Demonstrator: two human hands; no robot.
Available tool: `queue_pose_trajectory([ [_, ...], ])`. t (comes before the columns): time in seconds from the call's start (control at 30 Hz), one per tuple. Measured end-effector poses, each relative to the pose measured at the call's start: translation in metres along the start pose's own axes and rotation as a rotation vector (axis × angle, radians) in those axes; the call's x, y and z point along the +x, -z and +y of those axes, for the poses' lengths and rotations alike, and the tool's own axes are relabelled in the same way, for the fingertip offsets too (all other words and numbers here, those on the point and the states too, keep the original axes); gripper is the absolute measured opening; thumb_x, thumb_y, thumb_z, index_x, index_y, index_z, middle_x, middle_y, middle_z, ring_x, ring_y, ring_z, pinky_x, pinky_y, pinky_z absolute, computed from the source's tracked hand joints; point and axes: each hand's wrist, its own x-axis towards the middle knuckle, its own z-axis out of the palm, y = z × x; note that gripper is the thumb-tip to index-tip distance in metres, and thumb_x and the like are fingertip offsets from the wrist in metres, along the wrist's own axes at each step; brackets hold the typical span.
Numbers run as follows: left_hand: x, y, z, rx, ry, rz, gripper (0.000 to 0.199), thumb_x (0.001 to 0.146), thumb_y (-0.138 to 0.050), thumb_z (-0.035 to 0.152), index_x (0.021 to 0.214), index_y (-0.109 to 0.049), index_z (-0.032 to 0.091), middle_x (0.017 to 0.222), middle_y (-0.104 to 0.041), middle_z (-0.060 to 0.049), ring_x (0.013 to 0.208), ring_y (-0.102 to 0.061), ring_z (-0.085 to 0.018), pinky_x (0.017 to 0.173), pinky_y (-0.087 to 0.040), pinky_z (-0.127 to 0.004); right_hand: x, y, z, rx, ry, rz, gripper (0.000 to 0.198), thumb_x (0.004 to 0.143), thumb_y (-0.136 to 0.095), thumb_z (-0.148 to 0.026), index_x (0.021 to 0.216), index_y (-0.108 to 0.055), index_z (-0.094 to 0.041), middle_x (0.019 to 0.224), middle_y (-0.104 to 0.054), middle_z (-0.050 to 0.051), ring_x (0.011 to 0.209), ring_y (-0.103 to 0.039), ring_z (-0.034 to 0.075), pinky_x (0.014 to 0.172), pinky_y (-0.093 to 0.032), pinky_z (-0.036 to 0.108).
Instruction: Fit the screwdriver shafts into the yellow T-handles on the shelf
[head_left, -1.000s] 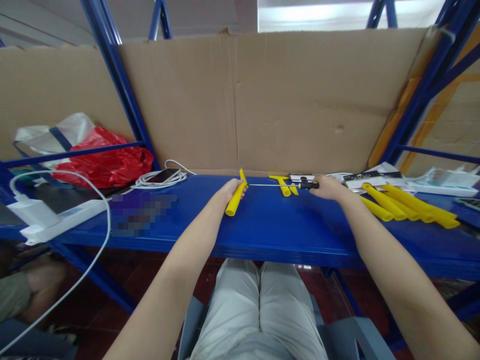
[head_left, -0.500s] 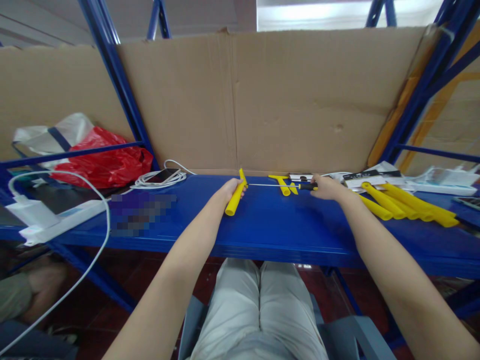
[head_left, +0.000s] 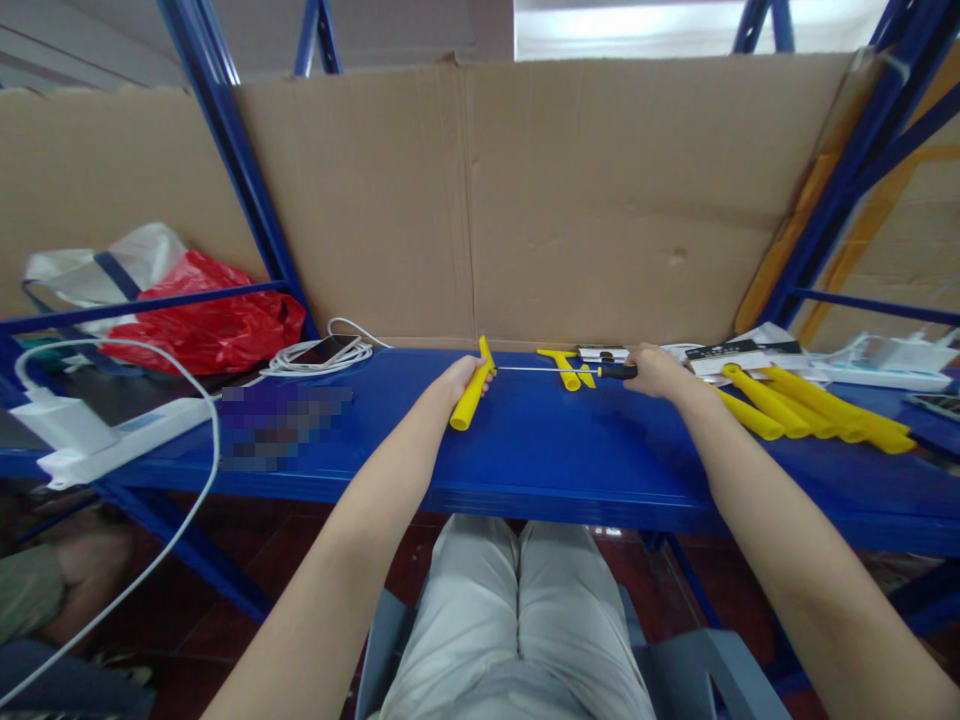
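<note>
My left hand [head_left: 466,376] is closed around a yellow T-shaped plastic handle [head_left: 469,400], held tilted over the blue tabletop. A screwdriver [head_left: 618,371] with a black grip and a long thin shank lies level between my hands. Its tip meets the yellow handle near its head; the exact contact is too small to make out. My right hand [head_left: 651,372] is closed on the end of the screwdriver's grip. Behind the shank, another yellow T-shaped piece [head_left: 568,378] and a small yellow part [head_left: 587,378] rest on the table.
Several yellow tubular handles [head_left: 780,405] are piled at the right, beside black-and-white packets [head_left: 742,358]. White power strips [head_left: 127,440] lie at both sides. Coiled white cable [head_left: 315,360] and a red bag [head_left: 217,318] occupy the left. Cardboard [head_left: 600,200] walls the back. A person's leg [head_left: 90,570] shows lower left.
Almost nothing differs. My right hand has shifted very slightly on the screwdriver's grip, while my left hand keeps the yellow handle in the same place.
</note>
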Motion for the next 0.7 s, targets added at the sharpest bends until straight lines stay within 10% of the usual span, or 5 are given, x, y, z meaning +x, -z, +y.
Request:
queue_pose_trajectory([
  [0.7,-0.003,0.0,0.002,0.008,-0.013,0.013,0.026,0.104,-0.031,0.024,0.107,-0.055,0.014,0.056,-0.049,0.002,0.038,-0.044,-0.013,0.036,-0.035,-0.022,-0.002,0.004,-0.004,0.055,-0.016,-0.016,0.028,0.082,-0.059,-0.03,0.103,-0.071,-0.017,0.109,-0.075,0.016,0.104,-0.069,0.03,0.084,-0.05,0.033],
])
